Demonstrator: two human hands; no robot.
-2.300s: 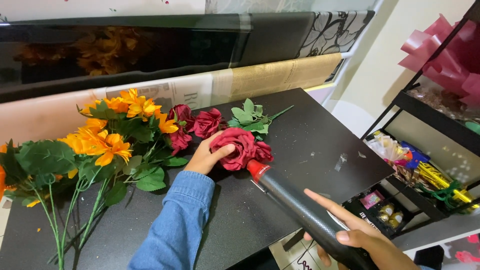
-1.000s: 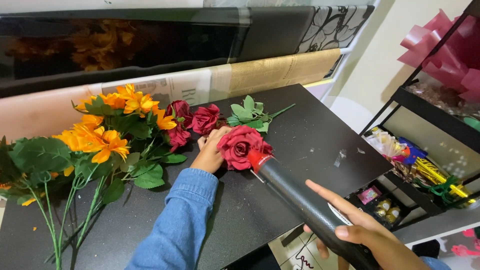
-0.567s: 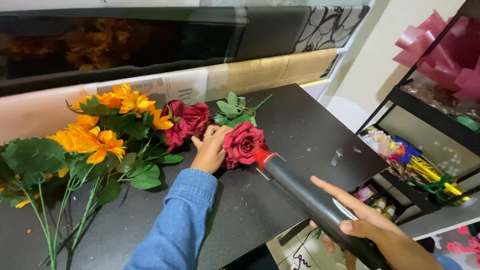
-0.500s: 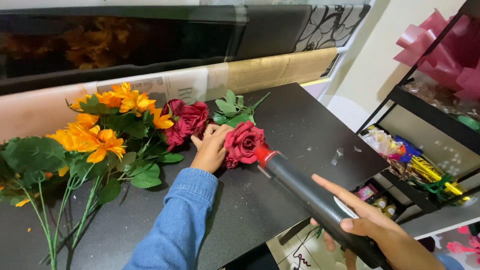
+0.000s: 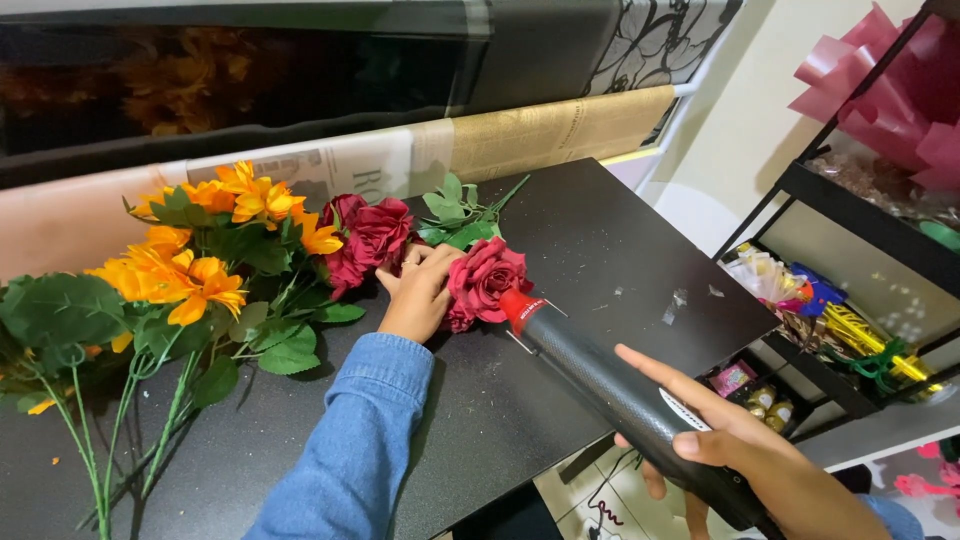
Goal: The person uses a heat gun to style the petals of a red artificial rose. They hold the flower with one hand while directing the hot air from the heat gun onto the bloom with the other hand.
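Closer now, the long black heat tool with a red nozzle (image 5: 610,385), gripped in the right hand (image 5: 745,465), meets the dark red fabric rose (image 5: 485,280) that the left hand (image 5: 418,292) pinches on the black tabletop (image 5: 620,240); nearby fingers risk scorching.

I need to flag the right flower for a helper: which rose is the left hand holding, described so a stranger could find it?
On the black tabletop, right of the orange artificial flowers, lie dark red fabric roses. It is the rose under the left hand, the only one touching the red tip of the black cylindrical tool.
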